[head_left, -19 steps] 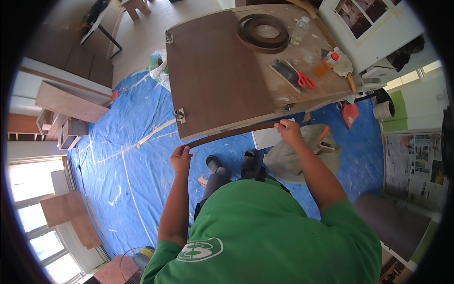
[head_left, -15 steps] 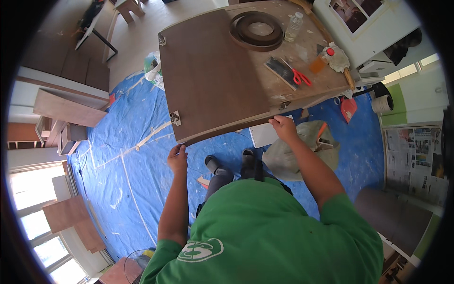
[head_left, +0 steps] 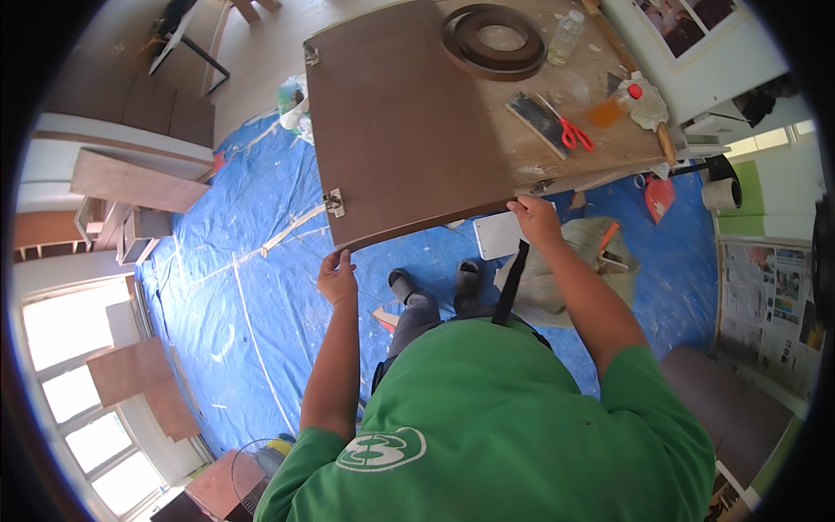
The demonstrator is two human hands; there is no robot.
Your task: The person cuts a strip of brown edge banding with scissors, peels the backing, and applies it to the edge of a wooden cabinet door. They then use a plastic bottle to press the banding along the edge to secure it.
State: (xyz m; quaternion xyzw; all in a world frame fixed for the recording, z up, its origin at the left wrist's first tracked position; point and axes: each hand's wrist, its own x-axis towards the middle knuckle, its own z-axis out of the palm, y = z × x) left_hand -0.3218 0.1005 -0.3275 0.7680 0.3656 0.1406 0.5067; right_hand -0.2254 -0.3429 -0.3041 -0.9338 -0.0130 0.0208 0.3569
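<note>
Bare-handed work at a bench, seen from above. Nearest, the worker's green T-shirt (head_left: 513, 400) fills the foreground, with two sandalled feet beyond its hem on a blue tarpaulin (head_left: 222, 331). The left hand (head_left: 336, 278) pinches, between thumb and fingers, the left end of a dark brown edging strip (head_left: 426, 226) at the near left corner of a brown panel (head_left: 404, 130); the right hand (head_left: 537, 221) grips the strip narrowly near the panel's near right corner. The strip thus spans the panel's near edge; whether it touches along its full length cannot be told. Good practice at this step, in our judgement, is to keep the strip taut and level, square one end to its corner first, and bring the rest against the edge evenly, since a thin band probably bows in the middle or drifts above the face. To the right, below the bench, lies a grey-green sack (head_left: 535, 291). Two metal hinges (head_left: 334, 203) sit on the panel's left side, one near, one far. Right of the panel, the worn wooden workbench (head_left: 622, 143) bears red-handled scissors (head_left: 574, 137), a flat dark block (head_left: 537, 124) and a red-capped bottle of orange liquid (head_left: 614, 106); farther back lie a coil of brown banding (head_left: 457, 56) and a clear bottle (head_left: 566, 37).
</note>
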